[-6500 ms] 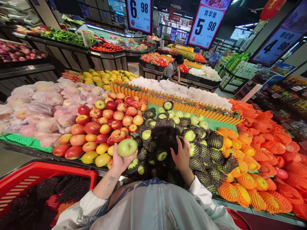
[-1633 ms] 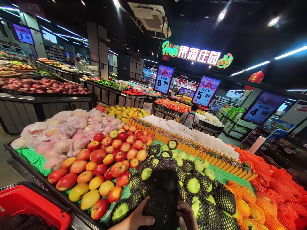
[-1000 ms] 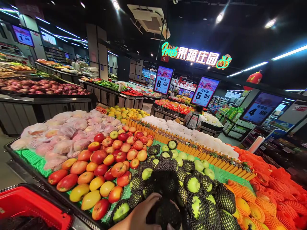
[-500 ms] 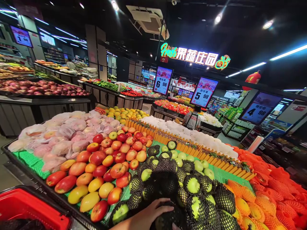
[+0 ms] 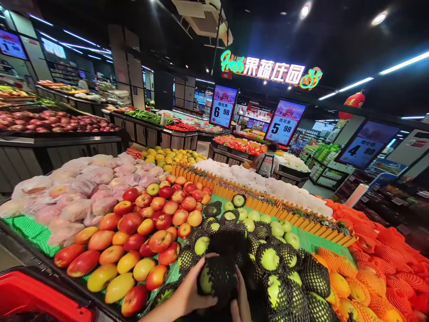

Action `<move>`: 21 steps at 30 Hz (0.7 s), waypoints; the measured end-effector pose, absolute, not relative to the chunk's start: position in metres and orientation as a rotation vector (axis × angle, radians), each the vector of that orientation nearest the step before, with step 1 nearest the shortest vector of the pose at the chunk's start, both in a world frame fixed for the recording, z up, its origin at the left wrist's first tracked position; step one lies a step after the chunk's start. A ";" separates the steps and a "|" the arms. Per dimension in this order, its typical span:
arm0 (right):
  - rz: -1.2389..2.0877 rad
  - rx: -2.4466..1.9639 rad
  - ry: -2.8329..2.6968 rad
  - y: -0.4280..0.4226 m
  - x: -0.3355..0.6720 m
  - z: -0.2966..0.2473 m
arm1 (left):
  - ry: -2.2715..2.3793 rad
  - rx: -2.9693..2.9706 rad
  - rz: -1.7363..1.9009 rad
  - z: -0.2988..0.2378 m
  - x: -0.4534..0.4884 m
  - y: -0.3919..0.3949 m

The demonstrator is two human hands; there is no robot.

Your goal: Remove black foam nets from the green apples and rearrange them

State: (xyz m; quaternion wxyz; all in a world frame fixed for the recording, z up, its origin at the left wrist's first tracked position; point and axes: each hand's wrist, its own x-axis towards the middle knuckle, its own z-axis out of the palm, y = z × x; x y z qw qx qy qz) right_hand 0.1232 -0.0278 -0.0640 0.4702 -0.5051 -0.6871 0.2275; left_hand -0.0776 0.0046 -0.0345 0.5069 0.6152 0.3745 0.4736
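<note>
Between both hands, low in the view, is a green apple (image 5: 217,278) in a black foam net. My left hand (image 5: 194,290) wraps its left side, thumb along the bottom and fingers over the top. On the right side, my right hand (image 5: 240,293) presses with its fingers, partly lost in dark shadow. Around and behind the hands lie more green apples (image 5: 270,259), many in black nets, some bare. Just to the left are red and yellow apples (image 5: 130,223) on the same display.
A red shopping basket (image 5: 40,295) stands at the lower left. Orange-netted fruit (image 5: 348,286) lies on the right, bagged pale fruit (image 5: 73,188) on the left. An orange fence divider (image 5: 248,197) runs behind the apples. A person (image 5: 267,163) stands farther back.
The left hand has moved left and up with the netted apple. More of the right hand has come into view on the apple's other side. The view has shifted slightly.
</note>
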 end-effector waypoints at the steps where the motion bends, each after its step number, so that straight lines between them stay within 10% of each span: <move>1: 0.470 -1.273 -1.697 -0.018 0.123 -0.073 | 0.930 1.450 1.162 -0.035 -0.083 0.010; 15: 0.066 -1.548 -2.193 0.005 0.109 -0.170 | 1.564 1.573 1.436 -0.001 -0.157 0.158; 21: 0.042 -1.570 -2.191 0.004 0.105 -0.179 | 1.854 2.205 0.812 -0.004 -0.148 0.239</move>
